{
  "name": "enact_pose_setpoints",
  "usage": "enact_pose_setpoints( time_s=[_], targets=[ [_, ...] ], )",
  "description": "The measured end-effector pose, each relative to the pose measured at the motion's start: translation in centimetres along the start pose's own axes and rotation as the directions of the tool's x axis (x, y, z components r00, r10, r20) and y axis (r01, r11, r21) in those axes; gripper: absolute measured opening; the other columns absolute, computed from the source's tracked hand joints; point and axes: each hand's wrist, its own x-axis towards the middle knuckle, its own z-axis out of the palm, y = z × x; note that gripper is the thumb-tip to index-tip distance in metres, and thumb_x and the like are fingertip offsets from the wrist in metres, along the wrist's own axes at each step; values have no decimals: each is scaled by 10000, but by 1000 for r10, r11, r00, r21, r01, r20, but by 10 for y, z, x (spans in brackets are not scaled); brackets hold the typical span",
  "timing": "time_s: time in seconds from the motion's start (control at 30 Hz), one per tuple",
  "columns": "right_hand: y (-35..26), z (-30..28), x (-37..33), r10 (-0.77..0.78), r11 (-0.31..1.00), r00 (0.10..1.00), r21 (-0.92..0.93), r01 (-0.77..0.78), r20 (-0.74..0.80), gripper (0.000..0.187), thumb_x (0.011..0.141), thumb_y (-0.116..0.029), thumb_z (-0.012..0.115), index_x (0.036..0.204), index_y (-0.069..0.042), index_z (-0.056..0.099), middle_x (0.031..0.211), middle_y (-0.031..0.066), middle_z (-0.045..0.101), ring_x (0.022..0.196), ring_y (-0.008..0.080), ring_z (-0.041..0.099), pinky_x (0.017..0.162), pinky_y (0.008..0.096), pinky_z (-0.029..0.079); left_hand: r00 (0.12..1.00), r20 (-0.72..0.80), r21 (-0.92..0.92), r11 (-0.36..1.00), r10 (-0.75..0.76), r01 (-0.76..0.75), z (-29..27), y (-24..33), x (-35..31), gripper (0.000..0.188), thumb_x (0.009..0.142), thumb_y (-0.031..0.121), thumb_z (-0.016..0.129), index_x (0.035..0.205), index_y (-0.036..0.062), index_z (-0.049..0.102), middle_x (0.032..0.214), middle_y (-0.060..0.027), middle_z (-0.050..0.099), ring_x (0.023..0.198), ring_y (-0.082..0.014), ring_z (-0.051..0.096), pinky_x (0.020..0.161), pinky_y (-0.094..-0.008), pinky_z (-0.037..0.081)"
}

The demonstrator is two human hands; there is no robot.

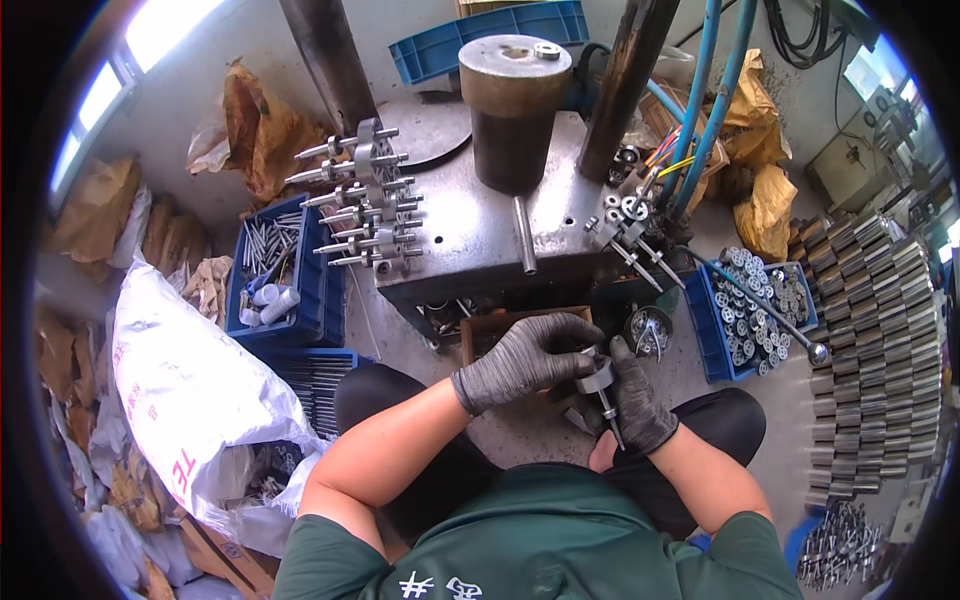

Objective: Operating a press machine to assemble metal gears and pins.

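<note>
Before my lap, both hands in grey work gloves are on a metal shaft with a round body (pixel 597 379), its thin end slanting down toward me. My left hand (pixel 525 362) pinches its upper end between thumb and fingers. Along the other side my right hand (pixel 641 400) grips it, the fingers pointing up and partly hidden. On the metal press table (pixel 465 215) ahead, similar shaft assemblies (pixel 365 205) lie stacked at the left edge. A few more shaft pieces (pixel 632 250) rest at its right edge. A loose metal rod (pixel 524 236) lies in the middle.
A thick steel ram (pixel 515 115) stands over the table between dark columns. Blue bins hold shafts (pixel 270 245) at left and round metal discs (pixel 750 310) at right. A ball-ended lever (pixel 760 305) crosses the right bin. Metal cylinders (pixel 870 370) are stacked far right; a white sack (pixel 200 390) sits left.
</note>
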Motion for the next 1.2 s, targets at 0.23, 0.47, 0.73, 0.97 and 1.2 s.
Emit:
enact_pose_setpoints(
  time_s=[0.23,0.47,0.73,0.97,1.2],
  targets=[
    [12,-16,9,-473,709,875,-545,448,104,618,1007,-568,571,1357,-59,573,1170,62,620,983,151,622,760,268,527,978,-171,172,981,122,-92,0,-3,7,439,867,106,814,1259,18,636,1145,-46,681,1091,-102,624,987,-297,534],
    [13,-32,10,-377,883,921,262,390,-98,480,1035,-416,568,1319,-32,606,1116,104,661,1023,240,640,960,410,506,903,-237,578,799,359,-166,2,6,0,473,805,75,816,1248,42,652,1099,-89,702,1031,-160,681,919,-321,561],
    [21,-37,19,-365,907,889,108,407,-277,423,1069,-359,527,1299,-19,627,1141,102,689,1109,217,641,1056,386,483,882,-142,691,683,450,-237,8,-2,4,433,771,91,807,1183,59,677,1111,-142,703,1010,-281,726,881,-367,585],
    [19,-15,21,-403,914,913,17,405,-57,488,1084,-375,526,1406,-10,562,1367,117,622,1247,206,600,1106,351,447,918,-159,511,826,363,-238,12,-8,5,414,805,46,818,1189,51,665,1097,-104,727,1017,-164,706,902,-325,579],
    [11,-30,-2,-595,800,767,-88,593,-241,351,1073,-324,564,1211,-28,695,794,11,622,754,77,528,718,257,457,881,-205,725,671,426,-156,-3,-3,2,451,747,9,805,1173,36,658,1084,-100,725,976,-147,694,884,-315,575]
  ],
)
